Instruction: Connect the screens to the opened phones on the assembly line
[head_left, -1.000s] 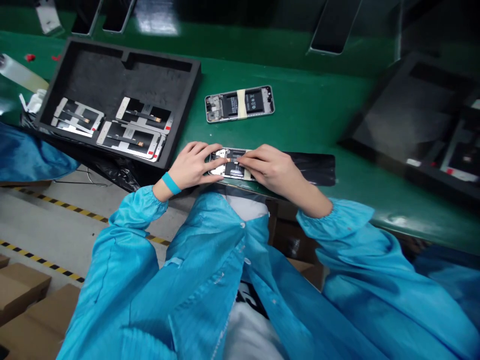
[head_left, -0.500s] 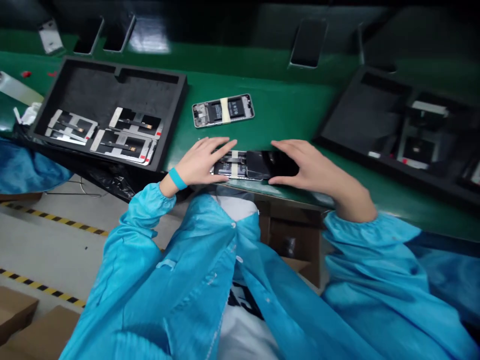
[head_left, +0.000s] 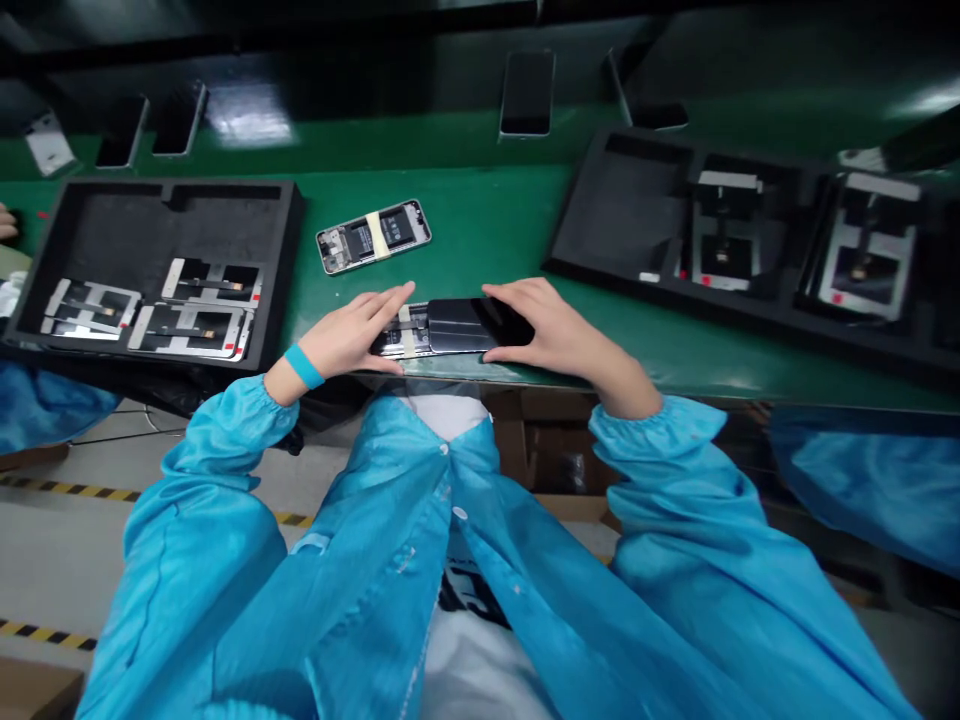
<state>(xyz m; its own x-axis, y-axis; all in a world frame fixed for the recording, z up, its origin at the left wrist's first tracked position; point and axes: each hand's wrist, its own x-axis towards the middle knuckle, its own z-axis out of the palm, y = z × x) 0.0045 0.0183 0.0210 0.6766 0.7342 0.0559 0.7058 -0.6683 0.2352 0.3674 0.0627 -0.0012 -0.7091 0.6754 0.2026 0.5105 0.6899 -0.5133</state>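
Note:
At the table's near edge lies a phone frame (head_left: 409, 331) with its inner parts showing and a pale strip across it. A black phone screen (head_left: 469, 325) overlaps its right part. My left hand (head_left: 349, 332) grips the frame's left end, thumb on the near edge and fingers on the far edge. My right hand (head_left: 556, 330) is closed round the right end of the screen, thumb and fingers on opposite long edges. Beyond them, a second opened phone frame (head_left: 375, 237) with a battery and pale strip lies on the green table (head_left: 480, 220).
On the left, a black foam tray (head_left: 289, 230) holds several screen panels (head_left: 191, 328). Another black tray (head_left: 600, 255) with panels stands on the right. Several phones, one of them a dark phone (head_left: 527, 94), stand along the back. Part of another person's hand (head_left: 7, 222) shows at far left.
The view has swung to the right, so everything appears further left. Both hands keep their places on the frame and screen; the screen still overlaps the frame.

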